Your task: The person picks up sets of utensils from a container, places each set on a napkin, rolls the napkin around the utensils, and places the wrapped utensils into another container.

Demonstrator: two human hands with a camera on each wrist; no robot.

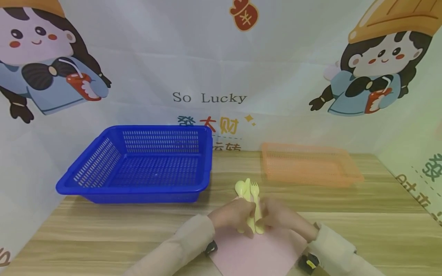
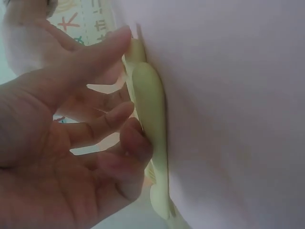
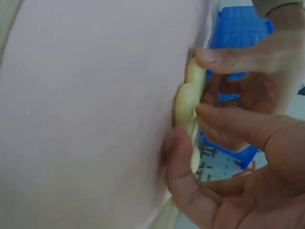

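Observation:
A pale yellow plastic spoon (image 1: pixel 239 188), knife (image 1: pixel 248 185) and fork (image 1: pixel 254 188) lie side by side, heads pointing away, on the far corner of a flat pink square sheet (image 1: pixel 257 253). My left hand (image 1: pixel 235 214) reaches over the spoon and knife, thumb near the handle ends and fingers curled against them. From the other side my right hand (image 1: pixel 277 214) pinches the fork's handle between thumb and finger. In the right wrist view, the rounded handle ends (image 3: pixel 187 102) show between the fingers of both hands. The hands partly cover the handles.
A large blue plastic basket (image 1: pixel 138 194) stands at the left of the wooden table (image 1: pixel 386 230). A shallow orange basket (image 1: pixel 310 180) sits at the back right. Behind them hangs a printed white cloth (image 1: pixel 155 69).

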